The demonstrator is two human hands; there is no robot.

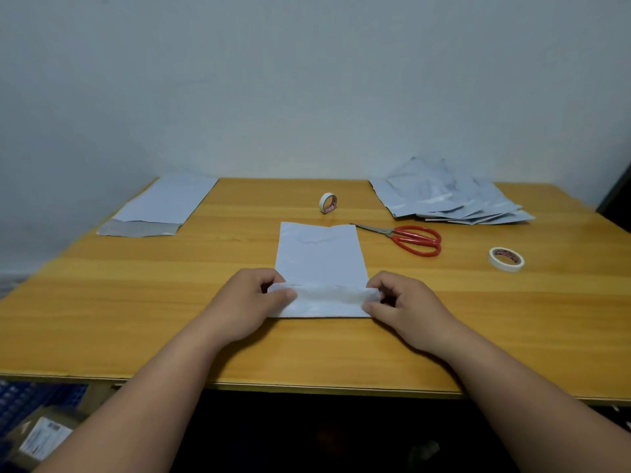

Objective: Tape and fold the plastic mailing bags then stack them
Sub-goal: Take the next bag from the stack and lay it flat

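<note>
We see a white plastic mailing bag (321, 257) lying flat on the wooden desk (136, 302), in the middle of the desk's width and nearer its front edge than its back edge. Its surface is faintly creased, and its near end is turned up into a narrow rolled fold (329, 295) running across the bag's full width. The left hand (249, 302) pinches the left end of that fold between thumb and curled fingers; the right hand (406, 302) pinches the right end the same way. So the bag stretches between the two hands and away from them toward the back edge.

Toward the back right corner lies a loose pile of bags (450, 196); at the back left corner a single flat bag (160, 209). Red-handled scissors (409, 238) lie just right of the held bag. One tape roll (328, 202) stands on edge behind it; another tape roll (506, 259) lies flat toward the right edge.
</note>
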